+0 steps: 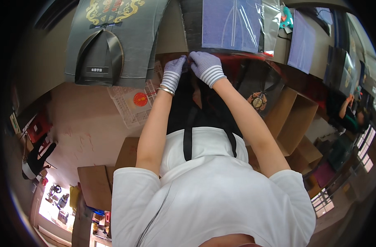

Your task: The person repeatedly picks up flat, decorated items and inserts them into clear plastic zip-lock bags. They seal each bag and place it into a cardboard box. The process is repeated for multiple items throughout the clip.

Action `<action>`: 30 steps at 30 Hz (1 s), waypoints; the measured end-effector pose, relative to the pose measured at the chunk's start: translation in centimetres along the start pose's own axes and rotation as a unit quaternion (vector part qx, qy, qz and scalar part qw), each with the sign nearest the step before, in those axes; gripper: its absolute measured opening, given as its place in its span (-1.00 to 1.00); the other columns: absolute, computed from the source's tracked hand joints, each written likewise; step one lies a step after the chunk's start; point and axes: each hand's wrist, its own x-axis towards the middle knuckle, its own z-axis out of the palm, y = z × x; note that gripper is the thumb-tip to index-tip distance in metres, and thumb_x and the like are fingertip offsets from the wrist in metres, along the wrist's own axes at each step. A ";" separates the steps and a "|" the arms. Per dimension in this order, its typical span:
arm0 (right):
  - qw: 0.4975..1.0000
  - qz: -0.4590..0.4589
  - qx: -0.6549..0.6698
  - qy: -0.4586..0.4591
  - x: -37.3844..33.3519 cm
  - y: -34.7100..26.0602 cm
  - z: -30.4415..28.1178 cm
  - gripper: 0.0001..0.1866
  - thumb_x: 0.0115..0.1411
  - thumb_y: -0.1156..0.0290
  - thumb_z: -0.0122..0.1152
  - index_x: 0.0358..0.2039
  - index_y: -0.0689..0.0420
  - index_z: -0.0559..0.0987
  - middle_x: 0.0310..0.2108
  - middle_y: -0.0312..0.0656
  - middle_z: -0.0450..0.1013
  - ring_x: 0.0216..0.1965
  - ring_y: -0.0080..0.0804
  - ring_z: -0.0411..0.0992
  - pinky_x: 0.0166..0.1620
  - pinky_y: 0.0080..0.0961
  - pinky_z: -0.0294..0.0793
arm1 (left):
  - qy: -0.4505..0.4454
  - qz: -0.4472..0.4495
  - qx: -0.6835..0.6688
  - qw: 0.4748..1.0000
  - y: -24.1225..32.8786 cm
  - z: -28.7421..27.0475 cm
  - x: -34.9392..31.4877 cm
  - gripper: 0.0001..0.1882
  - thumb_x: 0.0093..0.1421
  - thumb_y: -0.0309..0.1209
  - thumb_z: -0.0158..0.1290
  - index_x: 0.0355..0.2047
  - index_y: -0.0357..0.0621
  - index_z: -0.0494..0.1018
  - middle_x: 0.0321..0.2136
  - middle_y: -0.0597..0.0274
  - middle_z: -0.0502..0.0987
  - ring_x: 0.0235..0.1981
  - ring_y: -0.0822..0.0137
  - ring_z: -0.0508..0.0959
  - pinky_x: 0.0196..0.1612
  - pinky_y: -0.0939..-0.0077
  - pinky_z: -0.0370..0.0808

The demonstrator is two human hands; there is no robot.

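Note:
My left hand (174, 68) and my right hand (205, 65), both in lilac striped knit gloves, come together at the near edge of the worktable. The fingers of each are bent inward and closed, the tips nearly meeting. Whatever lies between them is too small and dark to make out. Just beyond my right hand lies a blue-purple panel (230, 24) with pale curved lines, on shiny clear film (270, 29). Left of my left hand, a dark grey bag (134, 45) with gold decoration and a black ribbon handle (114, 45) hangs over the table edge.
A teal glue gun (286, 18) and another purple panel (301, 43) lie at the far right. Below the table are an open cardboard box (291, 119), a dark bag with a round emblem (258, 100) and a clear printed sheet (130, 103). Another person (346, 111) works at right.

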 end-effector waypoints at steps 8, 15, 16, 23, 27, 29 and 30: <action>0.994 0.095 0.021 -0.044 0.6 -0.3 -0.2 -0.72 -0.02 0.19 0.10 -0.32 0.06 0.46 -0.39 -0.12 0.49 -0.32 -0.15 0.46 -0.25 -0.23 0.43 | -0.006 -0.011 -0.020 1.000 0.9 0.8 0.1 -0.75 0.13 -0.39 0.02 -0.28 -0.35 0.49 -0.37 0.22 0.56 -0.37 0.45 0.51 -0.23 0.62 0.42; 0.966 0.108 0.218 0.083 -3.4 3.2 -1.4 -0.80 -0.04 0.28 0.16 -0.47 0.12 0.46 -0.60 -0.14 0.42 -0.52 -0.30 0.44 -0.41 -0.40 0.39 | -0.028 0.017 0.058 0.998 -0.5 2.3 -0.4 -0.82 0.14 -0.43 -0.01 -0.36 -0.28 0.52 -0.41 0.22 0.56 -0.38 0.44 0.53 -0.27 0.63 0.43; 0.949 0.107 0.269 0.127 -4.6 4.9 -1.7 -0.82 -0.05 0.32 0.18 -0.49 0.14 0.46 -0.65 -0.16 0.39 -0.58 -0.37 0.41 -0.45 -0.45 0.38 | -0.031 0.016 0.052 0.998 -0.5 2.0 -0.3 -0.82 0.15 -0.43 -0.02 -0.37 -0.27 0.51 -0.41 0.22 0.56 -0.36 0.42 0.53 -0.26 0.60 0.43; 0.971 0.178 0.135 0.085 -5.9 8.2 -2.8 -0.79 -0.05 0.24 0.19 -0.46 0.06 0.45 -0.63 -0.16 0.43 -0.54 -0.20 0.43 -0.43 -0.38 0.39 | -0.147 -0.094 0.041 0.984 1.1 4.7 -1.5 -0.53 0.22 -0.02 -0.16 -0.29 -0.20 0.50 -0.27 0.13 0.55 -0.17 0.30 0.51 -0.09 0.44 0.39; 0.985 0.149 0.087 0.028 -4.5 3.6 -1.4 -0.77 -0.05 0.23 0.17 -0.43 0.06 0.43 -0.55 -0.14 0.45 -0.47 -0.13 0.44 -0.37 -0.31 0.42 | -0.114 -0.071 0.039 0.990 0.1 6.0 -0.3 -0.69 0.19 -0.21 -0.04 -0.27 -0.23 0.48 -0.37 0.20 0.55 -0.36 0.37 0.55 -0.24 0.54 0.46; 0.986 0.125 0.107 0.028 -5.2 2.9 -0.6 -0.78 -0.03 0.25 0.17 -0.43 0.09 0.44 -0.56 -0.15 0.44 -0.50 -0.20 0.45 -0.39 -0.38 0.42 | -0.101 -0.052 0.016 0.993 0.2 5.5 0.2 -0.74 0.18 -0.28 -0.02 -0.28 -0.23 0.48 -0.38 0.22 0.54 -0.41 0.40 0.54 -0.29 0.57 0.47; 0.979 0.132 0.145 0.055 -5.5 3.3 -0.4 -0.79 -0.02 0.27 0.17 -0.43 0.10 0.44 -0.58 -0.16 0.43 -0.52 -0.24 0.44 -0.40 -0.41 0.42 | -0.092 -0.047 0.013 0.995 0.0 5.0 0.6 -0.74 0.18 -0.29 -0.03 -0.28 -0.24 0.48 -0.38 0.22 0.53 -0.41 0.41 0.54 -0.29 0.57 0.47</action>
